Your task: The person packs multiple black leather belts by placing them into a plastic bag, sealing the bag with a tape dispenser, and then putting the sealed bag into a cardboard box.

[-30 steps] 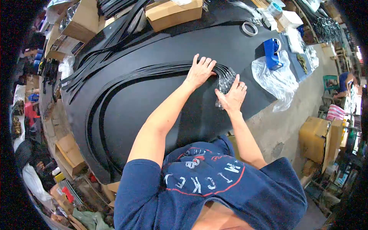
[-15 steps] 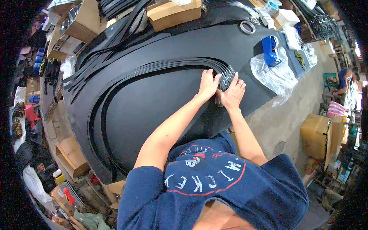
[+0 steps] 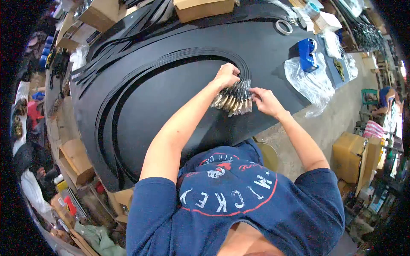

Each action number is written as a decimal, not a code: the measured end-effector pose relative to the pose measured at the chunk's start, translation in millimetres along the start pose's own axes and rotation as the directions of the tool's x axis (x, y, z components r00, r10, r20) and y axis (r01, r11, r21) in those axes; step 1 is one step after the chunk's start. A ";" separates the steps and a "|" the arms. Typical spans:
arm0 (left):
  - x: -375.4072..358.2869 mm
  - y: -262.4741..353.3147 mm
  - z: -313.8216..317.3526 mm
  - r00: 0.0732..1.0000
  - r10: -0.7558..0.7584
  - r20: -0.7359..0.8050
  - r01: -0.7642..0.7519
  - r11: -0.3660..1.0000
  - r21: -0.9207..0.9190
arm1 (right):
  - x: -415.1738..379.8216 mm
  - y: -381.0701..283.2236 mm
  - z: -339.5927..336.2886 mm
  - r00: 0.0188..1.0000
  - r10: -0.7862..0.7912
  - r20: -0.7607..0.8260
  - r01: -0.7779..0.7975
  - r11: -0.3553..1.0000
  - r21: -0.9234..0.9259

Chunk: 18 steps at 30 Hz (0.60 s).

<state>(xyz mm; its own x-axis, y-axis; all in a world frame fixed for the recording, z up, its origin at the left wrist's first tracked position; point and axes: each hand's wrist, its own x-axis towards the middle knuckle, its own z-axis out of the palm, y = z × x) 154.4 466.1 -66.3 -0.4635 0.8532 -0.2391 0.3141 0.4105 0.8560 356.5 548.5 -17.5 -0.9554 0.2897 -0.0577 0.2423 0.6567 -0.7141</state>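
Observation:
A bundle of long black belts [image 3: 128, 79] lies in a wide curve across the black tabletop [image 3: 171, 115]. Their gold-coloured metal ends [image 3: 232, 103] fan out side by side, wrapped in clear plastic. My left hand [image 3: 227, 75] closes over the belts just above the wrapped ends, its fingers curled. At the right edge of the plastic is my right hand [image 3: 268, 102], thumb and fingers drawn together against the wrapping. Exactly what its fingertips pinch is too small to make out.
A blue tape dispenser [image 3: 307, 55] and a clear plastic sheet [image 3: 309, 81] lie to the right. A tape roll [image 3: 283, 27] sits behind them, near a cardboard box [image 3: 203, 9]. Loose black strips [image 3: 124, 45] cover the far left. Another person [image 3: 385, 97] is at far right.
The wrapped ends have come down toward me and now lie spread in a fan. My hands have moved apart, the left staying on the belts, the right shifting to the plastic's outer edge.

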 end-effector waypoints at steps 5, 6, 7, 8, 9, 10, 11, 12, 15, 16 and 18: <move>3.0 -10.6 -11.5 0.995 0.015 0.103 -0.010 0.999 -0.052 | 26.2 10.1 -12.9 0.916 -0.280 0.289 0.353 0.902 -0.247; 4.0 -11.1 -12.9 0.990 0.024 0.141 -0.013 0.997 -0.079 | 31.6 13.5 -14.7 0.913 -0.283 0.295 0.357 0.903 -0.239; 5.2 -11.9 -14.1 0.986 0.008 0.166 0.012 0.993 -0.117 | 37.6 17.2 -16.9 0.866 -0.330 0.374 0.447 0.847 -0.288; 6.0 -12.6 -14.6 0.986 0.001 0.166 0.019 0.993 -0.117 | 41.4 20.5 -18.0 0.812 -0.366 0.454 0.533 0.781 -0.325; 6.9 -12.9 -15.7 0.980 -0.034 0.197 0.063 0.988 -0.141 | 46.7 10.8 -24.8 0.748 -0.416 0.516 0.634 0.677 -0.374; 9.8 -16.6 -16.3 0.972 -0.069 0.225 0.108 0.981 -0.164 | 52.6 9.0 -27.1 0.744 -0.421 0.519 0.638 0.677 -0.366; 12.5 -20.4 -17.1 0.972 -0.079 0.221 0.116 0.980 -0.163 | 59.7 8.8 -28.1 0.655 -0.556 0.511 0.751 0.556 -0.358; 16.0 -24.9 -17.3 0.968 -0.063 0.245 0.116 0.971 -0.210 | 68.0 7.5 -28.2 0.544 -0.675 0.499 0.839 0.415 -0.353; 20.2 -35.2 -16.1 0.959 -0.061 0.277 0.137 0.955 -0.263 | 100.1 3.8 -25.6 0.356 -0.635 0.686 0.919 0.373 -0.131; 21.0 -35.3 -17.5 0.958 -0.062 0.282 0.141 0.953 -0.269 | 109.0 1.9 -23.3 0.297 -0.608 0.736 0.921 0.387 -0.051; 21.0 -34.7 -20.8 0.946 -0.109 0.305 0.201 0.936 -0.289 | 119.4 -0.2 -20.1 0.239 -0.597 0.765 0.914 0.404 0.029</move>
<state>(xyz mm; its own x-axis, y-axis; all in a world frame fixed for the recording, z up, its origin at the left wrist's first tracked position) 116.5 463.1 -91.5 -0.2197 0.8607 -0.4592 -0.0381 0.4627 0.8857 245.8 597.0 -10.2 -0.5029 -0.8558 -0.1212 -0.7805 0.5099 -0.3618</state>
